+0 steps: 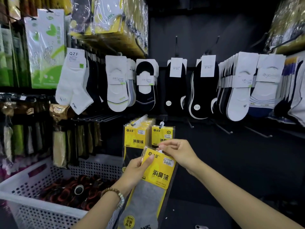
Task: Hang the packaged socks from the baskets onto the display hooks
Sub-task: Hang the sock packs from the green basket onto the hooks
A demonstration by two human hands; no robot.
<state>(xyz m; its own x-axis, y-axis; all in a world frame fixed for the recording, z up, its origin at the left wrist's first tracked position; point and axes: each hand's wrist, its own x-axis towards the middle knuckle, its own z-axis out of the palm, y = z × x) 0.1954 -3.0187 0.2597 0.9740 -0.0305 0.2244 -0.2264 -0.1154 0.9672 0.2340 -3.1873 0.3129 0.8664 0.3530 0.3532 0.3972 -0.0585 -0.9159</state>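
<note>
Left hand: the left hand (137,169) grips the upper left edge of a yellow-carded sock packet (156,172), thumb pressed flat on the yellow card, a beaded bracelet (115,195) on the wrist.
Right hand: the right hand (177,152) pinches the top of that same packet, fingertips (162,147) closed right at the white hanger tab.
Packet: it tilts, top leaning right, grey sock showing through the clear lower half, held up in front of the display and just below the hung ones.
Hung packets: two stacks of matching yellow packets (137,138) already sit on hooks directly behind the hands; the nearer hook tip (161,125) pokes out above the right stack.
Basket: a white perforated basket (41,174) stands at lower left, dark red-and-black items piled inside.
Display wall: a row of white and black no-show socks (145,85) hangs above on a dark panel, and a white QZF ankle pair (72,83) is at the left.
Bare hooks: empty metal hooks (222,128) jut out to the right, well apart from the hands.
</note>
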